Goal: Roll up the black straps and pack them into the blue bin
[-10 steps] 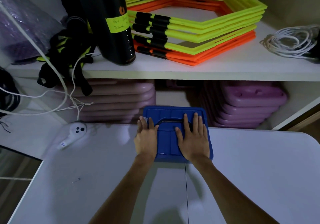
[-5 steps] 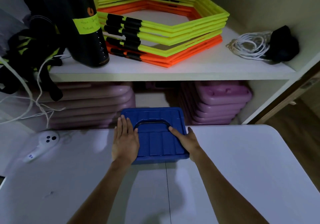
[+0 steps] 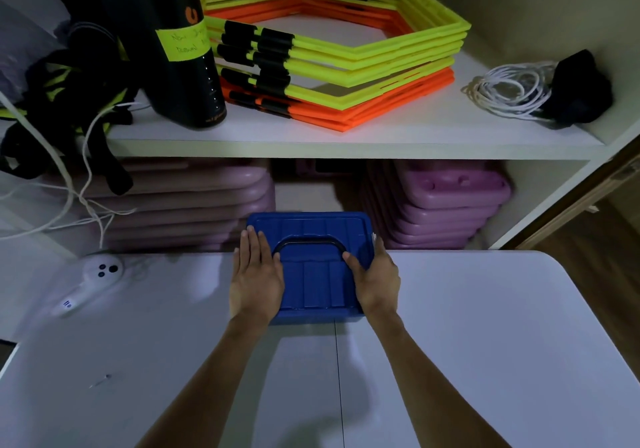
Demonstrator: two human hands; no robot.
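- Pressing on the lid of the blue bin [image 3: 313,276], w/ both hands, is what the person does; the bin sits at the centre of the frame, on the far edge of the white table [image 3: 485,343].
- The left hand [image 3: 255,281] lies flat, fingers stretched, on the lid's left part; it grips nothing, prob. only pushing down.
- The right hand [image 3: 374,281] wraps the bin's right edge, thumb on top near the black handle [image 3: 308,241], fingers hidden over the side, so it clasps the bin; likely to steady it or snap the lid shut.
- No rolled black straps are seen on the table; whether they are inside cannot be told, the lid covers all.
- Black and yellow straps [image 3: 69,101] hang from the shelf [image 3: 346,142] at upper left, maybe other gear.
- In his judgement the packing looks about finished.
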